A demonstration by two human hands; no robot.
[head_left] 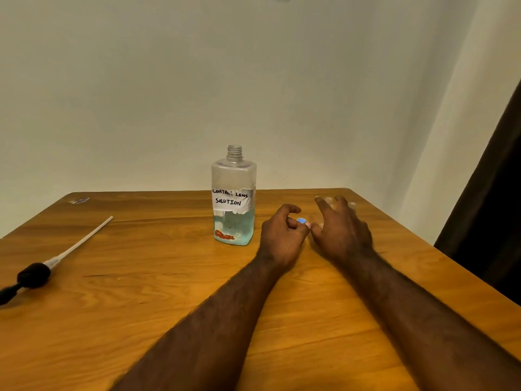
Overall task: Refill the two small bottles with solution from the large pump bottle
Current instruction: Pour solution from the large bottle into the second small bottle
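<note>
Contact lens solution bottle (233,198) is standing upright near the back middle of the wooden worktop (141,292), neck open with no pump on it, and it's only holding a bit of bluish liquid at the bottom. The pump head with its long white tube (60,256) is lying flat way off on the left side, well apart from the bottle.

Left hand (280,238) is sitting just right of the bottle, fingers curled in, pinching a small blue cap (301,220) between thumb and fingertips. Right hand (342,231) is hovering right beside it, fingers loosely spread and not gripping anything I can make out. It's a bit motion-blurred, so can't say if it's touching what's under it.

Two small clear things (352,205) are peeking out behind the right hand's fingers near the back edge, probably the small bottles, but they're too hidden to be sure.
</note>
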